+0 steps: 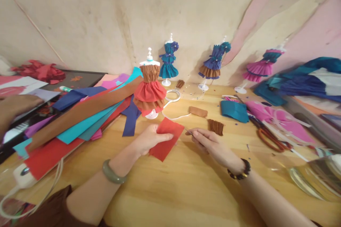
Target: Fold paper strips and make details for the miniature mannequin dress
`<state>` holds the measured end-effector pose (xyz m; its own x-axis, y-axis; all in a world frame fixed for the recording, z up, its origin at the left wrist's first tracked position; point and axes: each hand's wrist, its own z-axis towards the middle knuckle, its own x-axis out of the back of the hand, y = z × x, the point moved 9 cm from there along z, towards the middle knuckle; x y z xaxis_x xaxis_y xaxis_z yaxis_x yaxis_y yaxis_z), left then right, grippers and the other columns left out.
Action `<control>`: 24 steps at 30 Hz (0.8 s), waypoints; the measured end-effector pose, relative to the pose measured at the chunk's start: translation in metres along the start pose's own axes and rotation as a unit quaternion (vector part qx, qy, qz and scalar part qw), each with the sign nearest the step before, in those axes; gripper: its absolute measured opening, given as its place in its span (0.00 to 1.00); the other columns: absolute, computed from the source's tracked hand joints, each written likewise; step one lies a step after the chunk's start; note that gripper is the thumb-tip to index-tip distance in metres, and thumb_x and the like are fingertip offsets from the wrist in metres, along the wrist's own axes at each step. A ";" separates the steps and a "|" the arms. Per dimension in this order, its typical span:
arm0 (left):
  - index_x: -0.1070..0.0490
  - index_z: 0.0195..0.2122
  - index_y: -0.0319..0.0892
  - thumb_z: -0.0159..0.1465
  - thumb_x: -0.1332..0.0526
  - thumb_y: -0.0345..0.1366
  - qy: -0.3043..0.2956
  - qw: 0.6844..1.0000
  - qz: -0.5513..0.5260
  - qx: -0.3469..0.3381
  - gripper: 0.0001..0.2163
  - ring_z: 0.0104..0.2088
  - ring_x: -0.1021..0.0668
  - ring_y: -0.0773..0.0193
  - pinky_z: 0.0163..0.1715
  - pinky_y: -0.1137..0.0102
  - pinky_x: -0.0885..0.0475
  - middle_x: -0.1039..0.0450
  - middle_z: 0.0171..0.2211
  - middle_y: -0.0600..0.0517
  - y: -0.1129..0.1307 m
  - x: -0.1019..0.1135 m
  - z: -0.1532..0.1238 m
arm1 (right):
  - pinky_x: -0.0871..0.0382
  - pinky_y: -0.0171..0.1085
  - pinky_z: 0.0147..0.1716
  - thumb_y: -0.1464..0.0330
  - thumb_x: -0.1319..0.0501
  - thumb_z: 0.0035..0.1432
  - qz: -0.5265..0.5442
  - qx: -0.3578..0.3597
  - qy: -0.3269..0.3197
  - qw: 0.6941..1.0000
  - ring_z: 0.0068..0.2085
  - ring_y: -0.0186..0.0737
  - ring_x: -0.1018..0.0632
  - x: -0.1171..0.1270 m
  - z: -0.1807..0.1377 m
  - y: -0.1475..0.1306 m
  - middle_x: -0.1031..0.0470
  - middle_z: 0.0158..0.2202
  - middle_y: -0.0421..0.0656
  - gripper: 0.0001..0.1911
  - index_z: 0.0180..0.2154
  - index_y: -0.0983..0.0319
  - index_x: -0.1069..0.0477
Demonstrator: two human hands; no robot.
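Observation:
My left hand [150,138] pinches a rectangular piece of red fabric [166,145], thumb on top and fingers beneath. Close to the fabric's right edge, my right hand [207,140] is closed on a thin needle [187,129], its tip pointing at the red piece; whether it touches cannot be made out. Just behind my left hand stands a small white dress form [150,58] wearing a brown and red ruffled dress [150,90]. A gathered brown strip [215,127] and a flat brown piece [198,111] lie beyond my right hand.
Three more dressed forms, one in a teal dress [169,58], stand by the wall. Coloured fabric strips [87,113] cover the left, with a white power strip [25,175]. On the right are orange-handled scissors [271,140] and a glass jar [314,177]. Another person's arm [16,111] is far left.

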<state>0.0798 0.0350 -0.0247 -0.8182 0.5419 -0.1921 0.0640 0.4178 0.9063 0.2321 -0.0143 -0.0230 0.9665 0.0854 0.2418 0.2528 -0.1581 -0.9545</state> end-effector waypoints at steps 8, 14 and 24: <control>0.24 0.36 0.38 0.49 0.31 0.36 -0.013 1.000 0.011 0.006 0.14 0.34 0.20 0.57 0.35 0.67 0.26 0.21 0.34 0.45 -0.008 -0.001 0.002 | 0.56 0.31 0.18 0.50 0.48 0.58 0.027 0.003 -0.016 1.000 0.20 0.28 0.47 -0.008 0.000 -0.004 0.49 0.20 0.33 0.24 0.39 0.64 0.31; 0.24 0.36 0.38 0.49 0.31 0.35 -0.008 1.000 0.018 0.009 0.13 0.34 0.20 0.58 0.36 0.68 0.26 0.21 0.34 0.45 -0.006 -0.004 0.000 | 0.56 0.31 0.18 0.49 0.48 0.56 0.031 0.000 -0.013 0.999 0.20 0.27 0.47 -0.010 -0.001 -0.006 0.49 0.20 0.33 0.23 0.33 0.63 0.34; 0.24 0.38 0.38 0.48 0.31 0.39 -0.020 0.999 0.028 0.008 0.16 0.37 0.20 0.53 0.37 0.64 0.26 0.21 0.37 0.43 -0.009 -0.001 0.002 | 0.56 0.31 0.18 0.50 0.48 0.58 0.021 0.016 -0.011 1.000 0.20 0.27 0.47 -0.010 0.000 -0.007 0.49 0.19 0.33 0.21 0.27 0.62 0.38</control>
<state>0.0813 0.0323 -0.0340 -0.7898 0.5931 -0.1562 0.1190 0.3979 0.9097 0.2204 -0.0139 -0.0190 0.9749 0.1016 0.1979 0.2103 -0.1307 -0.9689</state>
